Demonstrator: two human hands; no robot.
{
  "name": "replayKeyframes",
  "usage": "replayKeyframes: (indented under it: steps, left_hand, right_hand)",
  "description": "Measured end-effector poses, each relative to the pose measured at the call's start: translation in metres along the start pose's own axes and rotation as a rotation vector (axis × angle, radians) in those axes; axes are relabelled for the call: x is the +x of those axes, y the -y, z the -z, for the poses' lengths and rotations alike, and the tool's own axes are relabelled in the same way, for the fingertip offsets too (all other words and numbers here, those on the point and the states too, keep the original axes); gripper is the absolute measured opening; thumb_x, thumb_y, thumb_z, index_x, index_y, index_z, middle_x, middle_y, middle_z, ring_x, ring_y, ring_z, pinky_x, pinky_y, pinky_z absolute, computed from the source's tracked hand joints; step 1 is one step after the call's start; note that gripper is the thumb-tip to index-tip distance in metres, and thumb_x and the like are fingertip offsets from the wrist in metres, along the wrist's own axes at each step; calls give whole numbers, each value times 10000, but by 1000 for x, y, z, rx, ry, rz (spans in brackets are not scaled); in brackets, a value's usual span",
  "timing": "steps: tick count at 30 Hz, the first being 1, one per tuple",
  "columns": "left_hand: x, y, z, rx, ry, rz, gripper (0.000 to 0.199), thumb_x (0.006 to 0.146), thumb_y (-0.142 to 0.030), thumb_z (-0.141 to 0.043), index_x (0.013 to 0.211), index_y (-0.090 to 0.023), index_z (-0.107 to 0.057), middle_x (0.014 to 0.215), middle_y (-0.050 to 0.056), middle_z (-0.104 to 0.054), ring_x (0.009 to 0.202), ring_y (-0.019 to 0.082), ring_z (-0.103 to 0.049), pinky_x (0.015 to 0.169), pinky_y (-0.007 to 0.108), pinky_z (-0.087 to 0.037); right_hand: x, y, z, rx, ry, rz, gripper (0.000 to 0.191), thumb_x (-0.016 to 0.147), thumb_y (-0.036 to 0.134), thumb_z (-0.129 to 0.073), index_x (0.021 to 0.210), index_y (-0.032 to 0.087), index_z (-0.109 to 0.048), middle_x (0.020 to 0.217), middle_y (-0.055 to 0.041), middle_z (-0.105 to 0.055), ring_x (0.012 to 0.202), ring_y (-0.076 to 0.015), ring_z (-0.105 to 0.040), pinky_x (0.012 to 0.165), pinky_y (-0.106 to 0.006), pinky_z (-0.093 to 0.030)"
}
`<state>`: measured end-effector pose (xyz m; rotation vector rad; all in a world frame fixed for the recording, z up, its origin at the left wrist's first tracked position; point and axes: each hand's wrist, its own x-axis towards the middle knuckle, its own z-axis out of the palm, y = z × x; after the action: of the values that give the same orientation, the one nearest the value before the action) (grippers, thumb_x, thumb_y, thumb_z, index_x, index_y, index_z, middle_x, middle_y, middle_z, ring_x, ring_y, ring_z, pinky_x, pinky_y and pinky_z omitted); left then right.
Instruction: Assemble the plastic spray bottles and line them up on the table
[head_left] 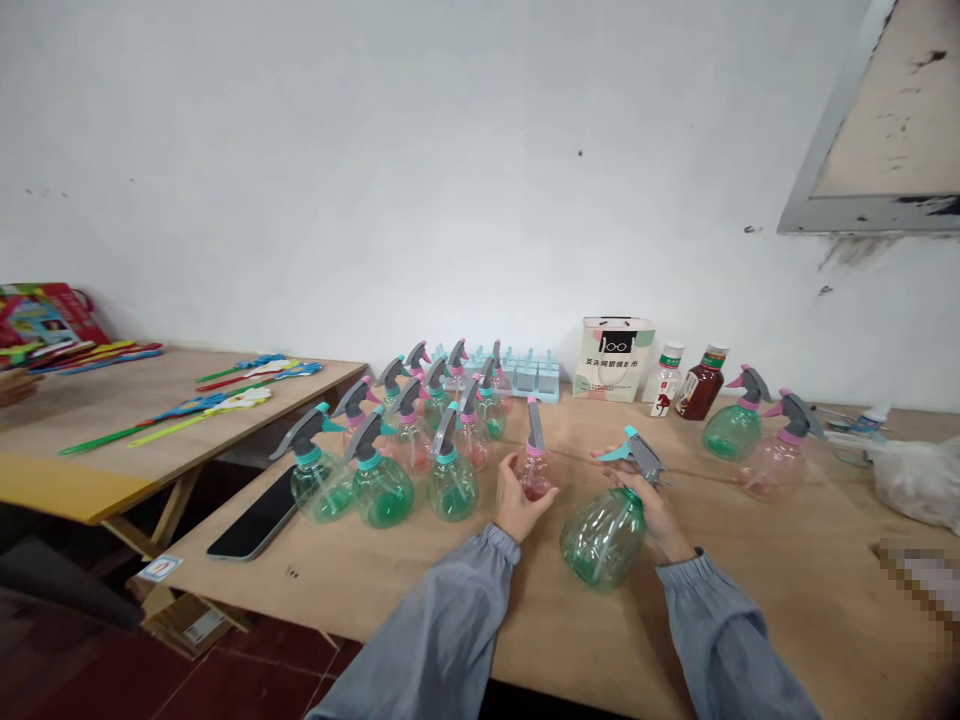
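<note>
My left hand (519, 505) is wrapped round a pink spray bottle (535, 462), which stands upright on the table with its grey trigger head pointing away from me. My right hand (651, 510) grips a green spray bottle (600, 540) by its neck. This bottle leans, with its grey and turquoise trigger head towards the upper right and its round body at the lower left. Left of my left hand, several more green and pink spray bottles stand in close rows, among them a green spray bottle (453, 488) in front.
A phone (255, 515) lies at the table's left. Behind stand a light-blue tray of moulds (536, 378), a paper bag (611, 360) and two sauce bottles (699, 385). Two spray bottles (772, 465) and a plastic bag (919, 480) are right. Another person's hand (16, 387) shows far left.
</note>
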<state>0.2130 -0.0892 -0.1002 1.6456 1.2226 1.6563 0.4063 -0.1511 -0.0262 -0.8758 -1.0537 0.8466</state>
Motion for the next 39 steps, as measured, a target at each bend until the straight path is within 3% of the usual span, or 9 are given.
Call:
replayKeyframes:
  steps: [4, 10, 16, 22, 25, 30, 35, 39]
  left_hand:
    - [1, 1, 0, -1, 9, 8, 839, 551, -300, -865, 1244, -184, -407, 1227, 134, -536, 1235, 320, -547, 1083, 500, -420]
    - [1, 1, 1, -2, 23, 1, 828, 563, -307, -855, 1243, -182, -399, 1250, 133, -526, 1237, 312, -540, 1086, 489, -412]
    - [1, 1, 1, 2, 30, -3, 831, 557, -286, -852, 1247, -180, -402, 1246, 133, -528, 1235, 314, -538, 1094, 501, -402]
    - [1, 1, 1, 7, 27, -19, 827, 561, -293, -857, 1247, -188, -407, 1237, 130, -538, 1227, 311, -549, 1089, 502, -411]
    - [2, 1, 1, 16, 40, -21, 833, 569, -306, -852, 1254, -177, -395, 1246, 143, -532, 1231, 317, -545, 1086, 509, -411]
    - [2, 1, 1, 20, 38, -7, 847, 558, -295, -859, 1253, -171, -391, 1246, 142, -531, 1236, 321, -548, 1086, 506, -411]
    - [2, 0, 1, 19, 48, 6, 855, 554, -282, -863, 1256, -172, -389, 1243, 144, -540, 1240, 327, -551, 1088, 510, -410]
    - [2, 0, 0, 12, 49, 13, 851, 553, -276, -863, 1256, -172, -394, 1246, 146, -544, 1239, 327, -550, 1087, 514, -409]
  right_hand:
    - [3, -3, 4, -79, -78, 66, 123, 633, 371, -711, 687, 260, -699, 756, -23, -714, 797, -229, -651, 850, -381, -503]
    - [4, -1, 2, -22, 2, 25, 225, 660, 414, -740, 827, 265, -732, 939, -41, -757, 901, -239, -670, 907, -389, -505]
    - [2, -3, 7, -136, -102, 83, 167, 655, 427, -738, 677, 264, -709, 780, -28, -715, 860, -245, -645, 935, -409, -476]
    - [1, 4, 0, -26, -1, 34, 278, 674, 435, -763, 906, 284, -745, 990, -35, -754, 975, -251, -672, 990, -420, -474]
    - [1, 2, 2, -61, -28, 56, 258, 683, 446, -756, 879, 279, -743, 955, -35, -756, 953, -254, -676, 980, -431, -482]
    - [6, -5, 13, -196, -208, 107, 197, 679, 461, -732, 680, 265, -703, 776, -28, -721, 871, -253, -659, 926, -422, -495]
    - [13, 1, 25, -289, -143, 130, 279, 712, 497, -754, 882, 276, -759, 1041, -36, -759, 1101, -277, -649, 1049, -460, -455]
    - [13, 19, 62, -357, -360, 180, 378, 661, 552, -784, 890, 252, -759, 983, -55, -765, 1016, -310, -689, 995, -523, -494]
